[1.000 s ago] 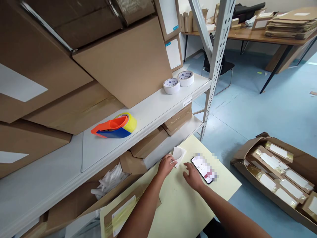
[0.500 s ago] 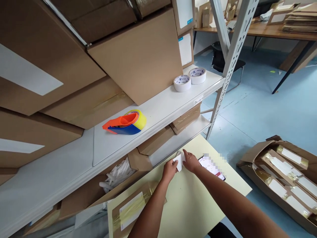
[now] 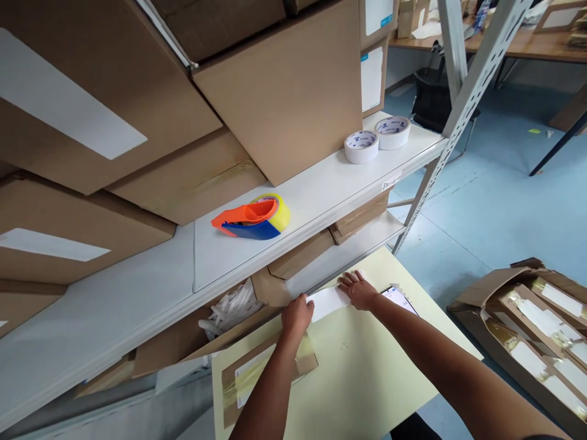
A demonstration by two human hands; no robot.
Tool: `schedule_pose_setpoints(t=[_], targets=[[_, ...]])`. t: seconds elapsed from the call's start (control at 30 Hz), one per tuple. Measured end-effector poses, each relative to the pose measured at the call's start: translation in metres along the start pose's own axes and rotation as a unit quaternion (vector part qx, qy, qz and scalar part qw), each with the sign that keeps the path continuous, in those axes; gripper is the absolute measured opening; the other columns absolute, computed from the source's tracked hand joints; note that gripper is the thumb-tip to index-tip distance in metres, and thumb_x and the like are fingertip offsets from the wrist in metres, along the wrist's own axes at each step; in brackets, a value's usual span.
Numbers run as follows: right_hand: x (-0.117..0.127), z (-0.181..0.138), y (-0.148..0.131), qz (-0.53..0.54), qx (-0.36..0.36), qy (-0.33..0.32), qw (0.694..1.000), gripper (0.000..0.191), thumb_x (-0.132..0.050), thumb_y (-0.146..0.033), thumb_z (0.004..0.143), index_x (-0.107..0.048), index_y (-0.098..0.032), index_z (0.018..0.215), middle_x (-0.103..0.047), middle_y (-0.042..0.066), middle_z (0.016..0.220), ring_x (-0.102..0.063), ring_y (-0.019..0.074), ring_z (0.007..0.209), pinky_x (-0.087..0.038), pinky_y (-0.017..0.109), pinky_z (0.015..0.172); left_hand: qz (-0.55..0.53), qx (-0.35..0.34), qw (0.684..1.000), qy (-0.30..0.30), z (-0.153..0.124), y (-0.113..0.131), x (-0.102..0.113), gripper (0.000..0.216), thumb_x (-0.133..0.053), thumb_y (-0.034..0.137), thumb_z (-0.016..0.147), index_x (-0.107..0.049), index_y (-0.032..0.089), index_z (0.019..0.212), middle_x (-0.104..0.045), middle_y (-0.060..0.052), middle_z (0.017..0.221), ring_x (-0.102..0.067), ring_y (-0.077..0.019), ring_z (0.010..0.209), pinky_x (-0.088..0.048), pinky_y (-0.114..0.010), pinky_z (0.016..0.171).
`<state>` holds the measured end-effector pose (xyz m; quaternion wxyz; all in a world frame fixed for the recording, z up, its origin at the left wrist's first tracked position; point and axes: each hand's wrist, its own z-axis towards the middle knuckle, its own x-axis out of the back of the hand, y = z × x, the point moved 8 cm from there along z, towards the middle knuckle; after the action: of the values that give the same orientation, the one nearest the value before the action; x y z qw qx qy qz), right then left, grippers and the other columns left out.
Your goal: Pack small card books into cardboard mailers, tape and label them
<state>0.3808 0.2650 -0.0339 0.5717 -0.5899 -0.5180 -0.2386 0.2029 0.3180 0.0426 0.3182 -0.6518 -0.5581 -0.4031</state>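
Observation:
A white strip of paper [image 3: 328,304] is stretched out low over the pale yellow tabletop [image 3: 353,373]. My left hand [image 3: 297,315] is closed on its left end, thumb along the edge. Over the right part of the paper lies my right hand [image 3: 359,292], palm down with its fingers spread, pressing it. A phone [image 3: 400,299] with a lit screen rests on the table just beyond my right wrist. Behind my left forearm, a taped cardboard box [image 3: 308,360] with a white label is partly hidden.
On the grey shelf [image 3: 321,183] sit an orange and blue tape dispenser [image 3: 250,219] and two white tape rolls [image 3: 362,148]. Large cartons [image 3: 284,91] fill its back. Below is an open box of white material [image 3: 233,308]. A carton of labelled boxes [image 3: 486,287] stands right.
The paper, earlier small between my fingers, is now spread into a longer strip. My left hand has moved left; my right hand has gone from a pointing finger to lying flat.

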Motion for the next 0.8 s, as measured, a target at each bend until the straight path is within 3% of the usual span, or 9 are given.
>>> schedule_pose_setpoints(t=[0.13,0.27,0.53,0.8], targets=[[-0.004,0.003,-0.008,0.005,-0.005,0.011,1.0,0.083,-0.076,-0.031,0.075,-0.046,-0.019,0.151,-0.035,0.018,0.162,-0.029,0.0406,0.149,-0.015,0.06,0.122,-0.004,-0.004,1.0,0.006,-0.001,0.001,0.001,0.029,-0.048,0.032,0.097,-0.062,0.023,0.12,-0.075,-0.01,0.113,-0.069,-0.0245,0.106,-0.046,-0.031,0.083],[-0.016,0.007,-0.008,0.012,-0.023,0.006,1.0,0.081,-0.076,-0.029,0.077,-0.045,-0.021,0.151,-0.039,0.017,0.16,-0.032,0.0404,0.148,-0.022,0.059,0.12,0.011,-0.015,1.0,0.002,-0.001,0.003,0.0,0.035,-0.049,0.029,0.098,-0.056,0.025,0.131,-0.074,-0.01,0.117,-0.069,-0.023,0.108,-0.047,-0.03,0.085],[-0.024,0.011,-0.003,0.006,-0.031,-0.016,0.999,0.082,-0.075,-0.028,0.08,-0.041,-0.02,0.154,-0.036,0.018,0.162,-0.028,0.041,0.149,-0.021,0.062,0.12,0.079,-0.028,0.996,-0.037,-0.013,0.015,-0.022,0.027,-0.048,0.017,0.097,-0.067,0.014,0.116,-0.074,-0.019,0.112,-0.071,-0.0282,0.106,-0.052,-0.036,0.089],[-0.024,0.01,-0.005,-0.001,-0.031,-0.02,0.999,0.079,-0.074,-0.029,0.082,-0.041,-0.023,0.154,-0.036,0.017,0.162,-0.029,0.0404,0.149,-0.023,0.063,0.119,0.107,-0.028,0.993,-0.031,-0.023,0.033,-0.034,0.04,-0.035,0.002,0.095,-0.072,0.008,0.109,-0.074,-0.023,0.109,-0.073,-0.0292,0.104,-0.055,-0.037,0.085]])
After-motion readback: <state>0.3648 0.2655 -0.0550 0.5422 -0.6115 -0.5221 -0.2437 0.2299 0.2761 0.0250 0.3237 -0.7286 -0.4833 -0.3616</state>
